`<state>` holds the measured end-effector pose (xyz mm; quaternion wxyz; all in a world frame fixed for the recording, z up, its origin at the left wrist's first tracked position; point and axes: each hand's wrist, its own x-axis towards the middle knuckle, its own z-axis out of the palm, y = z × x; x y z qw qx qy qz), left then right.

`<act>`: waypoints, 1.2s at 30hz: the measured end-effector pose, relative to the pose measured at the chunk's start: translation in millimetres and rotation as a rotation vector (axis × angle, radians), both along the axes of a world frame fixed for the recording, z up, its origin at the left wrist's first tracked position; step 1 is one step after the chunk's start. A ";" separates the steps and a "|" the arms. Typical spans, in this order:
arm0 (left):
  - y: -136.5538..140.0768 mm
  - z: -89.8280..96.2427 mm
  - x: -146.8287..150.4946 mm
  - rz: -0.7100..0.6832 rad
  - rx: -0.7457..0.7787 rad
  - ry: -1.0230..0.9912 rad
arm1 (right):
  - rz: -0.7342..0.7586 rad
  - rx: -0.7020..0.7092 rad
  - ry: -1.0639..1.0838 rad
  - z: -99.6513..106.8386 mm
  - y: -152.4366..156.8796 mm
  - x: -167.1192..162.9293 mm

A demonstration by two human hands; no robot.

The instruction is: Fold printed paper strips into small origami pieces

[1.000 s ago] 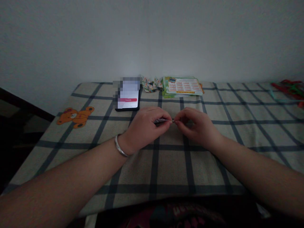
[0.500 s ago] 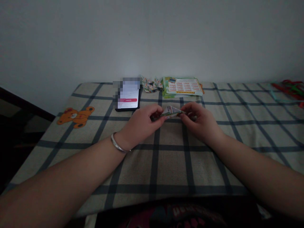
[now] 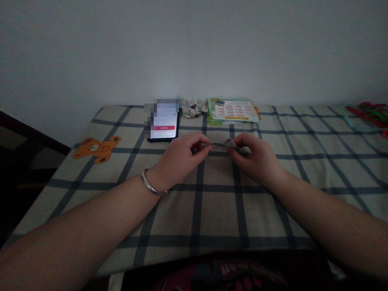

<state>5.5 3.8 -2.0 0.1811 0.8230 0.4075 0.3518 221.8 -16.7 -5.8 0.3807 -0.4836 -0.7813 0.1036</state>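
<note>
A small piece of folded printed paper (image 3: 229, 143) is stretched between my two hands, just over the checked cloth. My left hand (image 3: 187, 154), with a silver bangle at the wrist, pinches the paper's left end between thumb and forefinger. At the other end, my right hand (image 3: 254, 155) is closed on the paper with thumb and fingers. The paper looks thin and nearly edge-on, with a raised fold near the right fingertips. My fingers hide both of its ends.
Behind my left hand lies a lit phone (image 3: 165, 123). Beside it are folded paper pieces (image 3: 194, 108) and a stack of printed sheets (image 3: 235, 110) against the wall. An orange bear cutout (image 3: 97, 149) lies at left; red and green strips (image 3: 371, 115) at far right.
The paper's raised triangular face has turned flatter and narrower, with its peak now near my right fingers. My right hand has shifted slightly; both hands keep hold of it.
</note>
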 end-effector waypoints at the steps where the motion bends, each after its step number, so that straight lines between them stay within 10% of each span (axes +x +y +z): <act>1: -0.7 0.4 0.2 -0.007 0.010 0.001 | 0.008 0.014 -0.007 -0.1 -0.6 -0.6; 27: -7.6 5.8 3.9 -0.143 -0.035 -0.123 | 0.163 0.174 -0.047 5.1 -3.3 -0.8; 36: -2.8 -1.2 5.7 -0.193 -0.304 -0.319 | 0.199 0.330 -0.096 2.1 -3.8 2.5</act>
